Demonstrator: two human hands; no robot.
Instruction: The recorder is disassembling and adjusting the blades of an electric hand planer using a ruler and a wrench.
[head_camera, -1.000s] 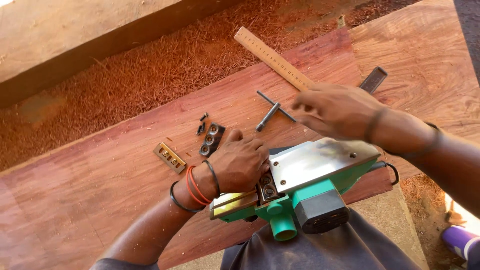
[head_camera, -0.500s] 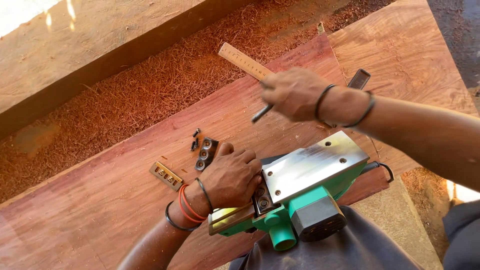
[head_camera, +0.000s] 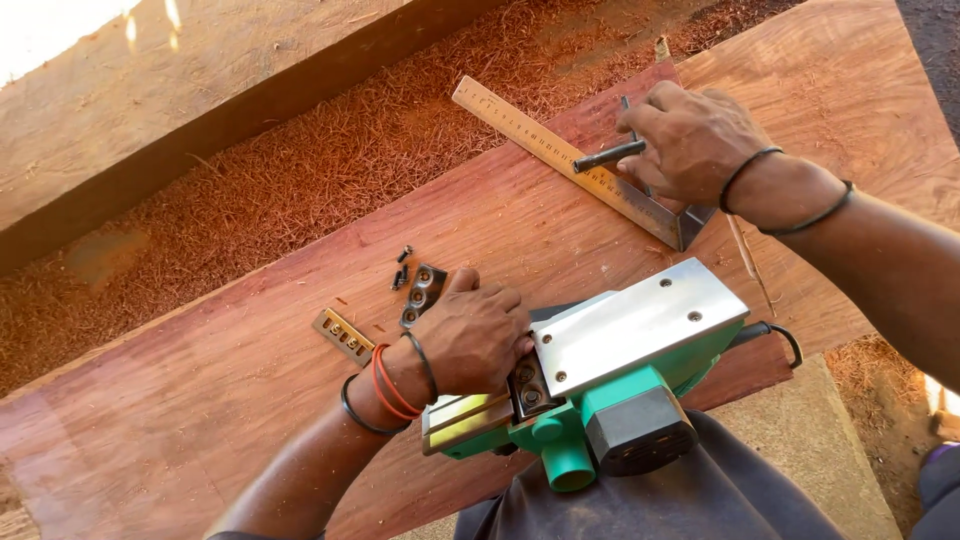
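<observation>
A green plastic electric planer (head_camera: 610, 390) lay upside down nearest the camera, its smooth metal sole plate studded with small screws and turned upward, its body resting on a broad reddish wooden plank (head_camera: 200, 420). The left hand (head_camera: 470, 335), banded at the wrist with red and black rings, lay curled over the planer's cutter end, fingers bent close together and pressed on the blade block. Just beyond its knuckles sat a dark clamp plate with holes (head_camera: 424, 291), loose black screws (head_camera: 402, 270) and a flat brass-coloured blade strip (head_camera: 344, 336). Farther off, the right hand (head_camera: 690, 140) gripped a dark metal T-handled wrench (head_camera: 608, 156), fingers closed round it, above a steel try square (head_camera: 570, 160) lying on the plank. Fine reddish shavings (head_camera: 300, 170) covered the ground behind.
</observation>
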